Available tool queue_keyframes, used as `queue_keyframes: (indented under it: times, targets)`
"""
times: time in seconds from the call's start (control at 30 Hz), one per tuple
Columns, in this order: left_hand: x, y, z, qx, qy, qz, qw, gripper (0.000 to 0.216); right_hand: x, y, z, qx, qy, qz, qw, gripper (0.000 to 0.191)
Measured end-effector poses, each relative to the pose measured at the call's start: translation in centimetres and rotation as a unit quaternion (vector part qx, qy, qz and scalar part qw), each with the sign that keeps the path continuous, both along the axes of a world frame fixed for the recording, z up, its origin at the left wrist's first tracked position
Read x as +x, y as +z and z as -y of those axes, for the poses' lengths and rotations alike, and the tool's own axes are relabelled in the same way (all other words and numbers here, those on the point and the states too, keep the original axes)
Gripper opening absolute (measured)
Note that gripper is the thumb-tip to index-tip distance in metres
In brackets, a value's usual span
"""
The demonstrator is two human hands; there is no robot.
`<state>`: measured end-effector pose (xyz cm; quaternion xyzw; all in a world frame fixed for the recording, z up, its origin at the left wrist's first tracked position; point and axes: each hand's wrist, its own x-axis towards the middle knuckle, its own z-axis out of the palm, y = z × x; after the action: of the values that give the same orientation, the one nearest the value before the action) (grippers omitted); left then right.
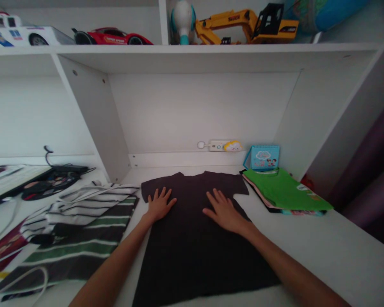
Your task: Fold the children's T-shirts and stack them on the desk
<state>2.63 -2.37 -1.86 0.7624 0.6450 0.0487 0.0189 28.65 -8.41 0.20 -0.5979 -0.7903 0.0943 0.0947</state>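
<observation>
A black T-shirt point(192, 251) lies spread out on the white desk point(348, 256), its neckline toward the back wall and its sleeves out to both sides. My left hand point(159, 205) rests flat on the shirt near the left sleeve, fingers spread. On the right part of the chest, my right hand point(224, 212) also lies flat with its fingers apart. Neither hand grips the cloth. My right forearm covers part of the shirt's right edge.
Left of the shirt are striped clothes point(80, 243), a keyboard point(16, 181) and a cable. Green folded cloth point(281, 189) lies at right, before a small blue calendar point(265, 157). A power strip point(216, 145) is by the back wall. Overhead, a shelf point(192, 49) holds toys.
</observation>
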Motion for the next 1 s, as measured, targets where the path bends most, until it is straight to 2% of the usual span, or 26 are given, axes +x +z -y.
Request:
queue_keyframes:
  times: [0.03, 0.1, 0.17, 0.27, 0.33, 0.4, 0.47, 0.53, 0.63, 0.73, 0.87, 1.0]
  targets:
    - [0.0, -0.1, -0.1, 0.002, 0.0, 0.001, 1.0, 0.065, -1.3, 0.0, 1.4, -0.009, 0.066, -0.013, 0.998, 0.07]
    - [-0.1, 0.2, -0.6, -0.006, -0.004, 0.011, 1.0, 0.065, -3.3, 0.0, 3.8, -0.021, 0.133, -0.022, 0.991, 0.069]
    - [-0.5, 1.1, -1.7, -0.032, -0.001, 0.035, 0.999, 0.06, -4.6, 0.3, 5.5, -0.029, 0.124, -0.021, 0.992, 0.067]
    - [-2.0, 3.2, -4.3, -0.038, 0.045, 0.064, 0.996, 0.048, -6.0, 1.7, 7.7, -0.03, 0.096, -0.034, 0.994, 0.06]
    - [-3.4, 4.2, -6.1, -0.018, 0.083, 0.067, 0.994, 0.044, -7.6, 2.6, 9.5, -0.017, 0.137, -0.072, 0.988, 0.05]
    - [-4.9, 4.5, -7.4, -0.012, 0.111, 0.065, 0.992, 0.044, -10.1, 2.8, 11.5, -0.003, 0.206, -0.11, 0.972, 0.046]
    - [-6.2, 4.3, -8.2, -0.015, 0.134, 0.065, 0.989, 0.043, -13.2, 2.0, 13.1, 0.014, 0.225, -0.105, 0.969, 0.052]
    - [-7.3, 4.0, -8.7, -0.019, 0.149, 0.07, 0.986, 0.039, -16.2, 0.4, 14.0, 0.041, 0.203, -0.066, 0.976, 0.053]
    - [-8.6, 4.1, -9.1, -0.024, 0.16, 0.094, 0.982, 0.03, -19.2, -1.8, 14.4, 0.095, 0.174, -0.036, 0.979, 0.023]
    - [-9.4, 5.1, -9.5, -0.028, 0.153, 0.143, 0.977, 0.018, -19.7, -2.0, 14.5, 0.131, 0.179, -0.04, 0.974, 0.011]
    - [-9.7, 6.6, -9.6, -0.038, 0.139, 0.238, 0.96, 0.017, -18.0, -0.1, 14.5, 0.11, 0.195, -0.048, 0.973, 0.021]
    - [-9.0, 7.0, -9.4, -0.057, 0.138, 0.346, 0.926, 0.025, -16.7, 1.2, 14.1, 0.085, 0.279, -0.05, 0.955, 0.012]
